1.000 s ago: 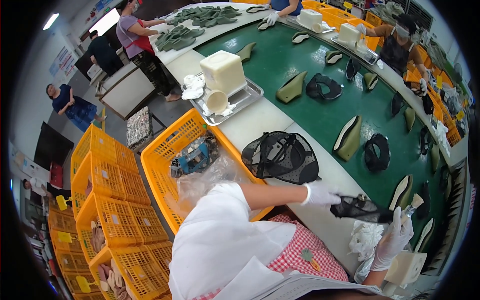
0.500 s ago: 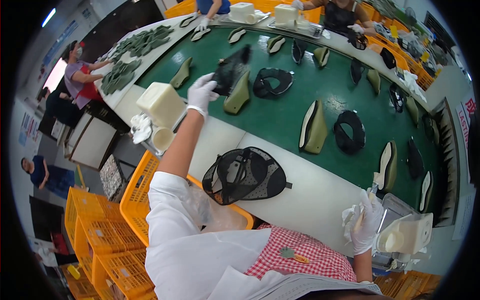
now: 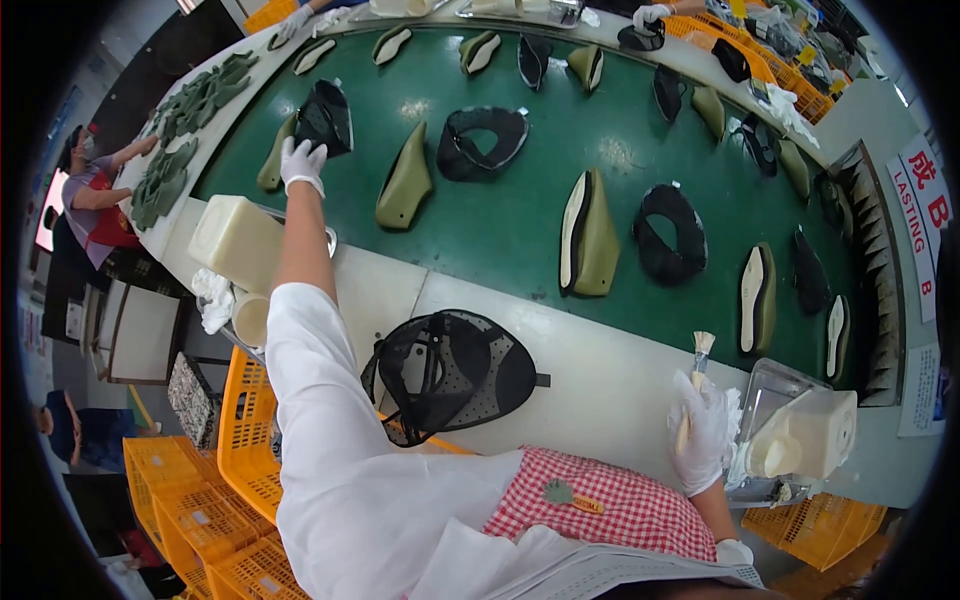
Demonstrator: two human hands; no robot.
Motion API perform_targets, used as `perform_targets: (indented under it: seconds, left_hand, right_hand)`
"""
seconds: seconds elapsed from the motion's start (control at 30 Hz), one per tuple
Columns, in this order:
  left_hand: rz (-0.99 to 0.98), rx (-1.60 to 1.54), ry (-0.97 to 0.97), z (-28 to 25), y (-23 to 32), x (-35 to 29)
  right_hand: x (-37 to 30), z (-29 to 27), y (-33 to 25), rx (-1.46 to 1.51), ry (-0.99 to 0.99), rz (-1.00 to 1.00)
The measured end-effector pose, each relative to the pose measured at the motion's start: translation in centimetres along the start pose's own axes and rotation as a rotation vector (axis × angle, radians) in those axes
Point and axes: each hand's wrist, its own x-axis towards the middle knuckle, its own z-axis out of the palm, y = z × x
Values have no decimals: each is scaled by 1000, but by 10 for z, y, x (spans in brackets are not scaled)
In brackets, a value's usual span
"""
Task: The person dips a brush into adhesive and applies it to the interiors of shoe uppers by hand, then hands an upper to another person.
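Note:
My left hand (image 3: 303, 165), in a white glove, reaches far out over the green surface. Its fingers look spread at the lower edge of a black shoe upper (image 3: 327, 118), which lies beside an olive shoe last (image 3: 275, 158). My right hand (image 3: 700, 440), gloved too, is closed round a brush (image 3: 703, 347) with pale bristles pointing up and away. Nearer to me, a pile of black mesh uppers (image 3: 460, 370) lies on the white ledge (image 3: 590, 390). Another olive last (image 3: 405, 180) and a black upper (image 3: 483, 145) lie right of my left hand.
More lasts and uppers stand across the green surface (image 3: 520, 240). A cream container (image 3: 237, 240) is left of my arm; another container (image 3: 815, 430) sits in a metal tray at right. Orange crates (image 3: 250, 430) are at lower left. Co-workers' gloved hands (image 3: 652, 15) work along the far edge.
My left hand has carried the black upper leftward and set it beside the farther left last; its fingers have spread. The head view has shifted. The brush remains in my right hand.

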Motion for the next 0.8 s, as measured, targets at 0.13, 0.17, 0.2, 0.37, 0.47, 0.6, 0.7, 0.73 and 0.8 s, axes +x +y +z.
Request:
perform_targets:
  seconds: [0.13, 0.17, 0.2, 0.37, 0.47, 0.6, 0.7, 0.73, 0.8]
  left_hand:
    - [-469, 356, 256, -31, 13, 10]
    - [-433, 386, 72, -41, 8, 5]
    - [-393, 354, -72, -29, 1, -16]
    - [-124, 1015, -913, 21, 40, -177]
    - [340, 1372, -1362, -3, 46, -248]
    - [484, 1877, -1359, -9, 65, -333]
    - [517, 1949, -1214, -25, 50, -338]
    - [527, 1946, -1231, -29, 49, -338]
    - [437, 1752, -1190, -30, 48, -338]
  right_hand:
    - [-1, 4, 3, 30, -37, -30]
    - [-1, 4, 3, 56, -44, -15]
    - [0, 5, 1, 66, -49, 12]
    - [-5, 9, 3, 108, 64, -46]
    - [-12, 6, 0, 150, 140, -92]
    - [-27, 8, -1, 225, 239, -110]
    - [-39, 6, 0, 312, 248, -36]
    - [-43, 7, 1, 308, 254, -21]
    - [-48, 7, 2, 430, 249, 10]
